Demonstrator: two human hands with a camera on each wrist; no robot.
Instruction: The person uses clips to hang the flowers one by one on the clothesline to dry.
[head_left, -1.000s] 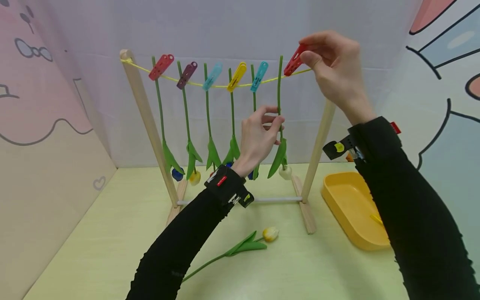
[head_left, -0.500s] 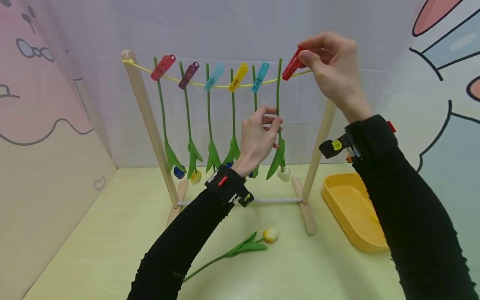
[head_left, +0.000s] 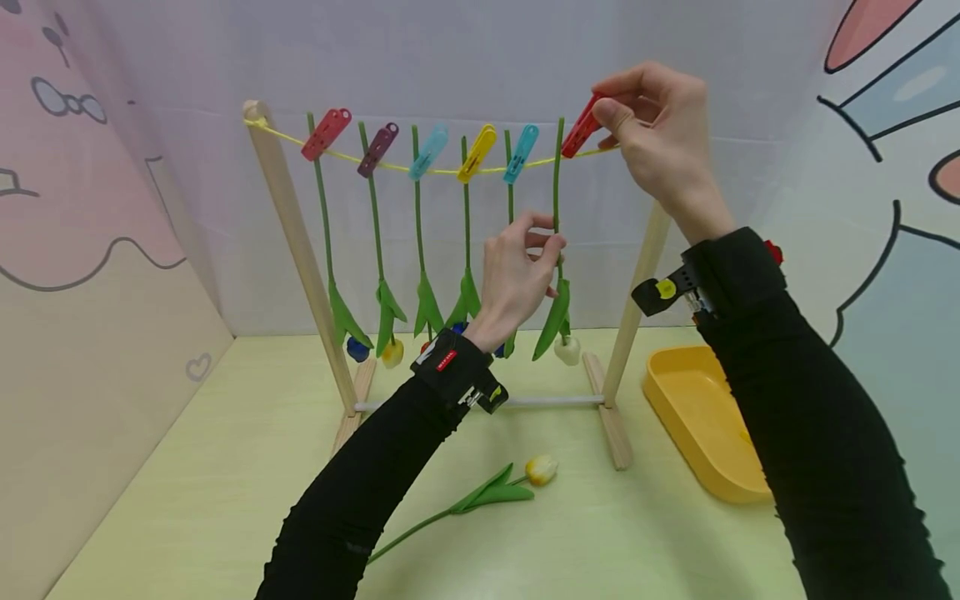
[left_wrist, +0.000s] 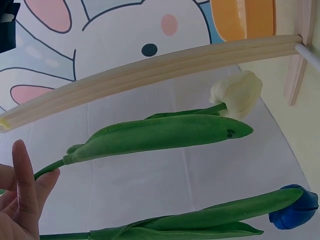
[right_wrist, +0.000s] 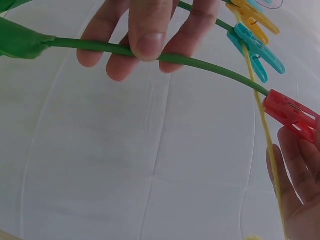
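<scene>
My left hand (head_left: 517,271) pinches the green stem of a white tulip (head_left: 567,350) that hangs head down beside the yellow cord (head_left: 545,162). Up at the cord, my right hand (head_left: 663,137) grips a red clothespin (head_left: 582,129) between thumb and fingers. In the right wrist view this clothespin (right_wrist: 287,112) meets the stem (right_wrist: 210,66) near the cord; whether it clamps it I cannot tell. The left wrist view has the white tulip's bloom (left_wrist: 240,95) at the stem's far end, with a blue tulip (left_wrist: 294,207) close by.
Several tulips hang from the cord by clothespins such as the yellow one (head_left: 476,154). The wooden frame (head_left: 300,258) stands on the table. A yellow-white tulip (head_left: 540,470) lies in front of it. To the right is a yellow tray (head_left: 701,425).
My right hand has moved slightly left and the red clothespin has come closer to the white tulip's stem. The stem has shifted a little left; my left hand keeps its hold.
</scene>
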